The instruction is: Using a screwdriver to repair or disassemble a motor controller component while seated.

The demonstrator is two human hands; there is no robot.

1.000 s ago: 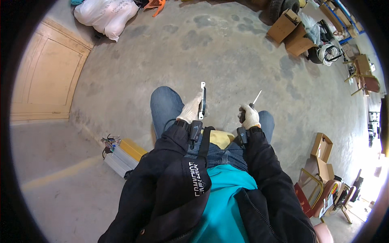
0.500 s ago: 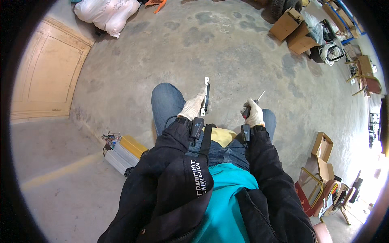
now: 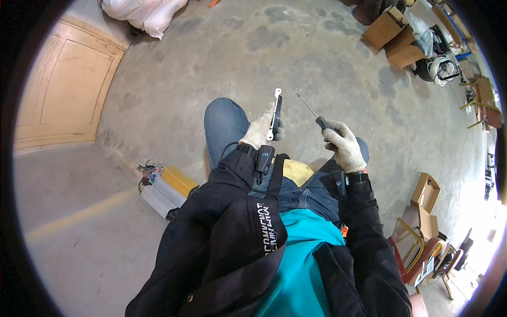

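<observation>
My left hand (image 3: pixel 260 130), in a pale knit glove, is closed round a narrow black device with a white metal edge and end tabs (image 3: pixel 275 113). It is held upright above my left knee, one holed tab at its top. My gloved right hand (image 3: pixel 344 145) grips the dark handle of a screwdriver (image 3: pixel 311 110). The shaft slants up and to the left, with its tip beside the device's upper end but apart from it. What the device is I cannot make out.
A silver metal case with a yellow side (image 3: pixel 165 198) and loose wires lies at my left. A wooden door panel (image 3: pixel 79 79) leans at the far left. White sacks (image 3: pixel 150 13), cardboard boxes (image 3: pixel 404 46), an opened carton (image 3: pixel 424 193) and chairs (image 3: pixel 483 98) stand around.
The screwdriver has swung from pointing right to pointing left, toward the device. My right hand has turned and shifted slightly right. The view has shifted a little.
</observation>
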